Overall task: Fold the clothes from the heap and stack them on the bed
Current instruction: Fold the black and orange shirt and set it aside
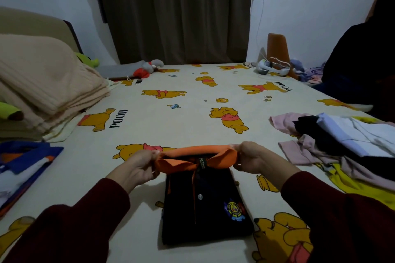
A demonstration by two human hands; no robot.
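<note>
A folded black polo shirt [205,209] with an orange collar [196,158] and a colourful chest badge lies on the bed in front of me. My left hand [139,166] pinches the left end of the collar. My right hand [254,159] pinches the right end. The heap of unfolded clothes [342,141], pink, black, white and yellow, sits at the right. A folded blue, white and orange garment [23,166] lies at the left edge.
The bed sheet [181,113] is cream with bear prints. A folded beige blanket [42,85] is stacked at the far left. Soft toys [149,68] and a white device [271,67] lie by the far edge, and a dark figure [363,60] sits at the right.
</note>
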